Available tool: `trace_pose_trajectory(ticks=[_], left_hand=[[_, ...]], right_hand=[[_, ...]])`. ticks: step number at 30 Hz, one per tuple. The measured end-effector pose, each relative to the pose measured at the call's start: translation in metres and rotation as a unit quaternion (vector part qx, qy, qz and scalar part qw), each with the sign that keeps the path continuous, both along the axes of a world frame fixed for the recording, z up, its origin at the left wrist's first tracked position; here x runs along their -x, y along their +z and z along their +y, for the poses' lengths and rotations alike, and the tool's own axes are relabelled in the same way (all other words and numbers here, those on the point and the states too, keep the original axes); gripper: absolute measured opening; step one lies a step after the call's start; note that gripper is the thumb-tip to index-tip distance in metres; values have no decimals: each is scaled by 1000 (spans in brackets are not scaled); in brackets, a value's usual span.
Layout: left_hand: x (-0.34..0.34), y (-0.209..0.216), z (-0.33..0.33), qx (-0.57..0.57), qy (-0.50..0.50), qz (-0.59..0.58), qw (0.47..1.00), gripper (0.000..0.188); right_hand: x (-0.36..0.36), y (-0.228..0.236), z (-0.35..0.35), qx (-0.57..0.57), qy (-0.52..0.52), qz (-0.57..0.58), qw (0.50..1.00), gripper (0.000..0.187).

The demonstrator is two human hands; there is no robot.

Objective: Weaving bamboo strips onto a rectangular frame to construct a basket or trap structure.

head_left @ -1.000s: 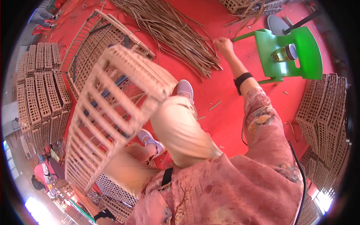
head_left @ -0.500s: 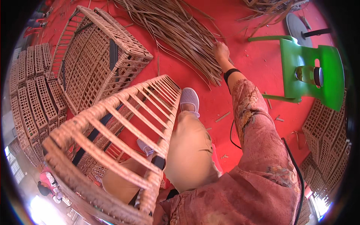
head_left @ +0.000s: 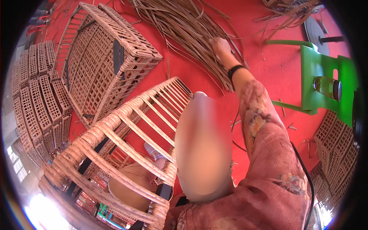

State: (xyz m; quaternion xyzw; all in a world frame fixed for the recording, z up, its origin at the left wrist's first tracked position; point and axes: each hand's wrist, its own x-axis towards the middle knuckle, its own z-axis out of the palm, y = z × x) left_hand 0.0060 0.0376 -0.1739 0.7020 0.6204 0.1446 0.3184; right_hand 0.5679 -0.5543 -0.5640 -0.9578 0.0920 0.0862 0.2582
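My right hand [head_left: 221,46] reaches out over a loose bundle of long brown weaving strips [head_left: 188,32] on the floor. Its fingers are curled down among the strips and closed on some of them; the fingertips are hidden. A partly woven wicker frame [head_left: 126,124] leans across my lap and legs at the left. Pale strips wrap its rails, evenly spaced strips cross between them, and dark bare metal [head_left: 165,190] shows at one corner. My left hand is out of sight.
A woven wicker piece [head_left: 90,65] lies tipped at the upper left. Stacks of woven panels [head_left: 36,103] stand at the far left, others [head_left: 335,142] at the right. A green chair [head_left: 308,80] with a lidded glass jar [head_left: 326,88] stands right. Scraps dot the red floor [head_left: 264,65].
My right hand has moved from the bundle's right edge a little left, onto the strips. My right knee has risen, hiding most of the shoe. The view has shifted slightly.
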Motion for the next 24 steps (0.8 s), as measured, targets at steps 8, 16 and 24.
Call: trace_pose_trajectory(ticks=[8, 16, 24], left_hand=[[15, -15, -4, 2, -4, -13, 1000, 64], [72, -22, -11, 2, -16, -43, 999, 63], [174, -47, -30, -48, -2, -26, 999, 63]], right_hand=[[123, 109, -69, -518, -117, 172, 830, 25], [252, 197, -103, -499, -71, 206, 839, 12], [425, 240, -145, -397, -107, 273, 870, 19]])
